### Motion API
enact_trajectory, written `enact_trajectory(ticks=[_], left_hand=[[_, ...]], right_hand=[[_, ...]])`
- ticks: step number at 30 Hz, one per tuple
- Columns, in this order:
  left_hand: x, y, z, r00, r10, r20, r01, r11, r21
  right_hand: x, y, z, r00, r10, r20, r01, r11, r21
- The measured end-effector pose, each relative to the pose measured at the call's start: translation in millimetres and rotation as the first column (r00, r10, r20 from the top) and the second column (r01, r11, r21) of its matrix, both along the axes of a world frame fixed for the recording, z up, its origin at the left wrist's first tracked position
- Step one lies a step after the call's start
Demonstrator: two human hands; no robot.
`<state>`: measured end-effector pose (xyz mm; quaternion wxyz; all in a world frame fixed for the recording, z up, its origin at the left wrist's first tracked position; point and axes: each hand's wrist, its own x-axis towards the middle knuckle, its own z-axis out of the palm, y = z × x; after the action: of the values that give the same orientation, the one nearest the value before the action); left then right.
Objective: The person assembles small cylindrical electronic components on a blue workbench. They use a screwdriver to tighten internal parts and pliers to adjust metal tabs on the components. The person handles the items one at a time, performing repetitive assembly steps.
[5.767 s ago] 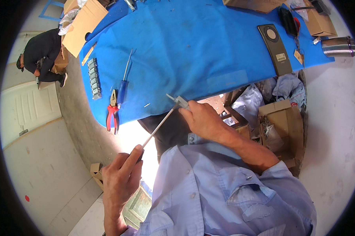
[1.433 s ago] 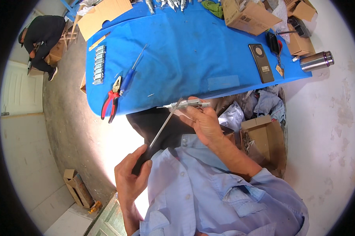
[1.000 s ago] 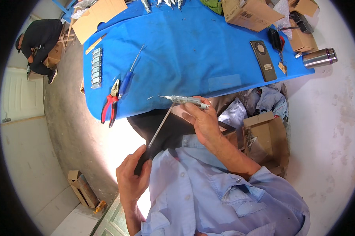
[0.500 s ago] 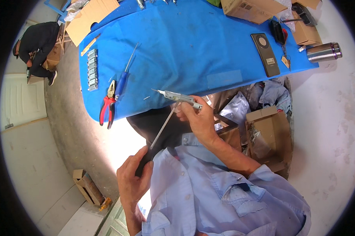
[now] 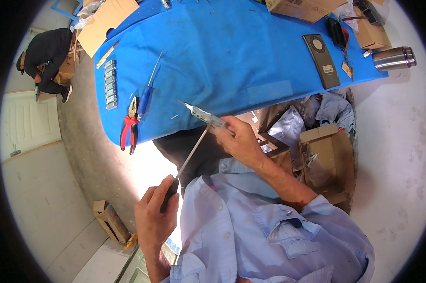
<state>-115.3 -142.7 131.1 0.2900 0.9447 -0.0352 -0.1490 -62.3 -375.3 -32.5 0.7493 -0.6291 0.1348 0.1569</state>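
Row of metal pieces (image 5: pixel 110 85): lying side by side near the left end of the counter (image 5: pixel 208 56).
Red-handled pliers (image 5: pixel 130 125): just beside the blue screwdriver (image 5: pixel 145 100), handles projecting past the front edge; liable to drop on a bump from the left arm.
Left hand (image 5: pixel 152 205): raised clear of the counter, fingers wrapped around the black handle of the long screwdriver (image 5: pixel 192 153), thumb toward the shaft.
Long screwdriver: slanting up and to the right, tip at the lower side of the metal mechanism (image 5: pixel 202 115), near the fingers of the right hand (image 5: pixel 242 139); exact seating too small to tell. Main hazard, as judged: a slip and a jab to those fingers, from shallow seating or a push at an angle.
Small pale rod (image 5: pixel 175 116): loose on the counter near the front edge; could roll off or be swept off by a passing sleeve.
Metal mechanism: held tilted at the front edge of the counter, thin point toward the upper left; apparently supported at the rear end only, hence liable to twist or fall under tool pressure.
Right hand: gripping the rear end of the metal mechanism between thumb and fingers, no gap visible; undersides of fingers hidden.
Phone (image 5: pixel 321 61): lying toward the right end, lower end near the front edge.
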Motion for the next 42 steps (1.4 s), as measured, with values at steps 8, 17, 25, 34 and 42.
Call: enact_trajectory(ticks=[8,17,25,34,42], left_hand=[[7,-6,15,0.992,-0.116,0.043,0.106,0.976,0.188],[17,-7,23,0.975,-0.224,-0.013,0.215,0.920,0.326],[46,1,30,0.970,-0.238,-0.052,0.243,0.960,0.140],[65,-10,53,0.981,-0.185,0.055,0.156,0.927,0.341],[37,-19,48,0.999,-0.050,-0.016,0.052,0.986,0.160]], right_hand=[[3,8,9,0.986,0.017,0.165,0.047,0.925,-0.378],[12,7,4,0.964,0.104,0.245,0.046,0.842,-0.537],[14,10,1,0.959,0.095,0.267,0.071,0.832,-0.551],[-13,27,11,0.969,0.112,0.220,-0.009,0.907,-0.422],[13,1,19,0.994,-0.037,0.104,0.063,0.965,-0.255]])
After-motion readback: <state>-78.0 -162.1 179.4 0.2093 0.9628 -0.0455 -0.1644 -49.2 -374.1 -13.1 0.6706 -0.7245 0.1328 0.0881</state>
